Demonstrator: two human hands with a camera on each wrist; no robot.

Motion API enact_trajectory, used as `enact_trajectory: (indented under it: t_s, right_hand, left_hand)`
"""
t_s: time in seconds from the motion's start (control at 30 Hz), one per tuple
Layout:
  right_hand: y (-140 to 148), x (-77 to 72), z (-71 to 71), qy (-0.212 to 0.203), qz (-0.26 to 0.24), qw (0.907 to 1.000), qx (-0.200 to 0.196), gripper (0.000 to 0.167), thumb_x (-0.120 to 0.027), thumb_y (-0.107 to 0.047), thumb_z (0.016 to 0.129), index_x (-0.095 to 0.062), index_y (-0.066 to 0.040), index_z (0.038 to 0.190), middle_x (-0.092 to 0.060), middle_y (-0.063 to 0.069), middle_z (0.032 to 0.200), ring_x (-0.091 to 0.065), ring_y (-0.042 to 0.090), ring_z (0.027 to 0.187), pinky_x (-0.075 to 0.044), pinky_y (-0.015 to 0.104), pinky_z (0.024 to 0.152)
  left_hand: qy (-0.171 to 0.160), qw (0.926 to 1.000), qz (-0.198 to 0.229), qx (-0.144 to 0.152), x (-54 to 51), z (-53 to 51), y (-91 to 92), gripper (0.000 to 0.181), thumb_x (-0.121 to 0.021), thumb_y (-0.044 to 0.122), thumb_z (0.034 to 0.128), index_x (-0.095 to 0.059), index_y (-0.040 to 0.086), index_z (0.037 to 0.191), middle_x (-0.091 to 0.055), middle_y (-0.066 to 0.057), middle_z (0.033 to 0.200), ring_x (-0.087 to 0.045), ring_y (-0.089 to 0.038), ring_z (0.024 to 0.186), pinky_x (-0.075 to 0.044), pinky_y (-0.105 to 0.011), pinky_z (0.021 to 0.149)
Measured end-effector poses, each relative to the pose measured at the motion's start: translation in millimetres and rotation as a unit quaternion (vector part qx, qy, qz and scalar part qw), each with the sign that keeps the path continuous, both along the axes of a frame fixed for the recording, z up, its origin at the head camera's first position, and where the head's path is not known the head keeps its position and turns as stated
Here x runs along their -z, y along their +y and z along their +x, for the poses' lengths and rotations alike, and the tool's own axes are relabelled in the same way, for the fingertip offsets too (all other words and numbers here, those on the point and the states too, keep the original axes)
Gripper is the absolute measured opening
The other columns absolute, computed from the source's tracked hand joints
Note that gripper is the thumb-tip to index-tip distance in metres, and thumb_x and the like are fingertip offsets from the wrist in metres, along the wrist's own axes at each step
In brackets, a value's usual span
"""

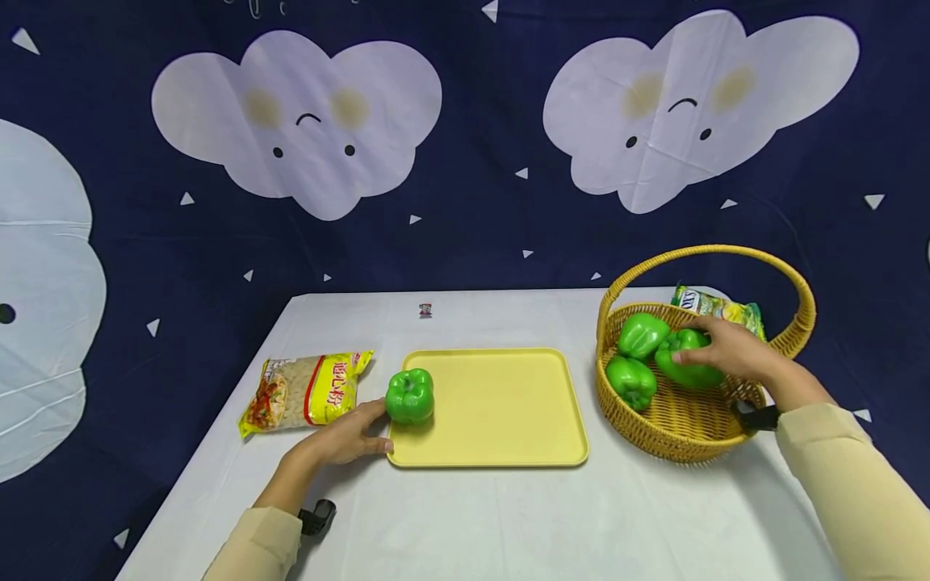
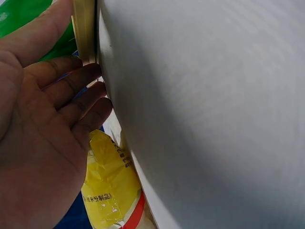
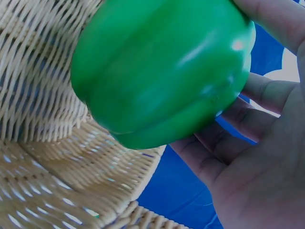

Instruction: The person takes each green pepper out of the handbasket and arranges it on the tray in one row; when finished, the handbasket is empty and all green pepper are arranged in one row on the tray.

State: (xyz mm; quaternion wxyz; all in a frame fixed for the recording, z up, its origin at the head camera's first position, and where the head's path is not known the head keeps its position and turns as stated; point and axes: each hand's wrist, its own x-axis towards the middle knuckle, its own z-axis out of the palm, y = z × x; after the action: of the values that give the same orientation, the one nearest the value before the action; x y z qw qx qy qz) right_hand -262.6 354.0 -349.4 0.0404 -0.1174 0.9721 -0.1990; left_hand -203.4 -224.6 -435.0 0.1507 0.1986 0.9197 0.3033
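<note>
Head view: the right grip (image 1: 730,349) holds a green pepper (image 1: 696,376), long axis slanting down rightward; left grip (image 1: 349,436) relaxed.

"Where could a hand pass?"

"Over the yellow tray (image 1: 501,407), right of the green pepper (image 1: 410,396), and along the front of the table (image 1: 538,516)."

"Left of the tray?"

"Tight: the left hand (image 1: 345,437) stood at its edge, the noodle packet (image 1: 301,393) just beyond."

"And the basket (image 1: 639,429)?"

"The handle (image 1: 715,249) arched over it. The right hand (image 1: 734,349) and its held pepper (image 1: 690,367) blocked the middle, two more peppers (image 1: 630,382) the left; the front floor lay open."
</note>
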Motion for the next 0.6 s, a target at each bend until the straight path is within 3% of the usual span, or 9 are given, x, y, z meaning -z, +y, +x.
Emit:
enact_trajectory:
  t_s: [0.33,0.6]
  right_hand:
    - [-10,-14.0,11.1,0.026,-0.016,0.9995,-0.009,0.076,-0.068,-0.045,0.084,-0.044,0.006,0.134,-0.054,0.03,0.124,-0.054,0.041,0.107,-0.046,0.051,0.085]
    - [-20,-24.2,23.1,0.047,-0.032,0.9982,-0.015,0.073,-0.068,-0.043,0.084,-0.043,0.002,0.137,-0.055,0.024,0.122,-0.055,0.032,0.1,-0.045,0.037,0.078]
  left_hand:
    - [0.002,1.0,0.004,0.002,0.1,-0.2,0.0,0.078,-0.07,0.028,0.0837,-0.032,-0.001,0.145,-0.032,-0.025,0.15,-0.027,-0.043,0.14,-0.021,-0.058,0.116]
    - [0.009,0.9999,0.001,0.009,1.3,-0.5,-0.9,0.079,-0.07,0.031,0.0837,-0.032,-0.001,0.145,-0.032,-0.025,0.149,-0.027,-0.044,0.139,-0.022,-0.059,0.115]
